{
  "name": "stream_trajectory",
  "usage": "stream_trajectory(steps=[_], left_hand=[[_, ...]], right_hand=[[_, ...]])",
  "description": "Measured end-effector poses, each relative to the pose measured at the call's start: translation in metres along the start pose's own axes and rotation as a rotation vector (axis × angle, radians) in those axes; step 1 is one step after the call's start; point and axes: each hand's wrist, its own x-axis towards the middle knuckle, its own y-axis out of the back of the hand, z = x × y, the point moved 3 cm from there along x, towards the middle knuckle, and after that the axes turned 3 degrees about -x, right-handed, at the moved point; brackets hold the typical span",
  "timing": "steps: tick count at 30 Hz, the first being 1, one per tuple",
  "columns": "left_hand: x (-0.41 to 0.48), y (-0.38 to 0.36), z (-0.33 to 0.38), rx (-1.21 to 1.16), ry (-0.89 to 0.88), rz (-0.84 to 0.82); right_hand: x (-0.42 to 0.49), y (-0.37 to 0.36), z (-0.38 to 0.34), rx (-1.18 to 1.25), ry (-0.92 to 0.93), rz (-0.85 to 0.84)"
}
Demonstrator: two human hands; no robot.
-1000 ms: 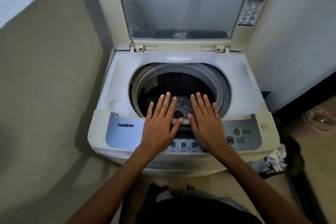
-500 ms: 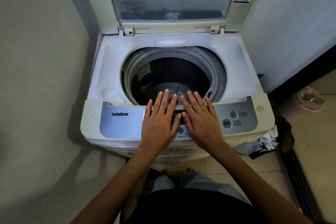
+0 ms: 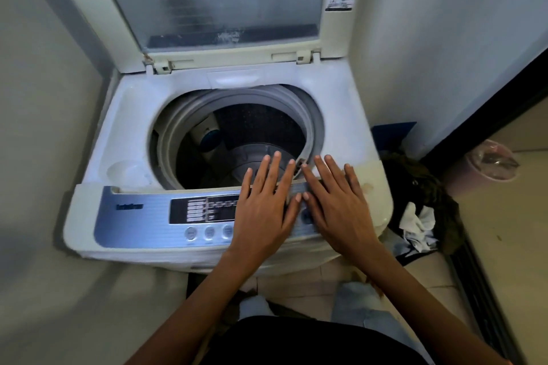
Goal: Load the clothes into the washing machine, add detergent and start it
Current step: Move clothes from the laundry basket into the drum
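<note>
Head view: both hands are laid flat, palms down, fingers spread and extended; nothing is held in either. The left hand is spread over the middle-right of the control panel, fingertips passing the panel's rear edge toward the drum. The right hand lies just beside it, thumbs nearly touching, covering the right end of the panel, where any buttons are hidden from view. The placement is judged to be a rest or a presentation pose, not a press: no single finger is singled out over a button.

Washing machine: top-loader, set in a corner between two walls. Lid is raised and leans back on its rear hinges, so the opening faces straight up. Drum axis is vertical; the drum is seen to contain no clothes, only the pulsator at the bottom. Long axis of the control panel runs left–right along the front edge, nearest the person.

Clothes: a dark and white heap lies on the floor just beside the machine's right front corner, touching or nearly touching the cabinet. Loading is judged not yet begun. No detergent container can be identified. Three round buttons are visible left of the left hand.
</note>
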Motion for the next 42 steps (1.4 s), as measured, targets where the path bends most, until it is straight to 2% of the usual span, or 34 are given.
stream_trajectory(steps=[2, 6, 10, 13, 16, 26, 34, 39, 42], left_hand=[[0.014, -0.009, 0.030, 0.009, 0.012, -0.009], [0.050, -0.042, 0.136, 0.021, 0.088, -0.021], [0.048, -0.048, 0.140, 0.056, 0.062, -0.004], [0.080, -0.073, 0.199, 0.051, 0.088, -0.042], [0.103, -0.096, 0.230, 0.075, 0.082, -0.066], [0.153, -0.247, 0.245, 0.065, -0.009, -0.193], [0.169, -0.387, 0.244, 0.005, -0.062, -0.315], [0.204, -0.461, 0.265, 0.018, -0.181, -0.349], [0.229, -0.493, 0.282, 0.083, -0.357, -0.357]], right_hand=[[-0.004, 0.005, 0.036, -0.005, 0.030, 0.015], [-0.019, 0.018, 0.156, 0.024, 0.070, 0.030], [-0.025, 0.013, 0.159, 0.066, 0.089, -0.007], [-0.030, 0.013, 0.236, 0.055, 0.089, -0.041], [-0.034, 0.003, 0.282, 0.058, 0.091, -0.071], [-0.033, -0.100, 0.380, 0.092, -0.034, -0.157], [-0.062, -0.219, 0.462, 0.111, -0.320, -0.222], [-0.077, -0.278, 0.514, 0.126, -0.457, -0.284], [-0.080, -0.304, 0.535, 0.146, -0.503, -0.307]])
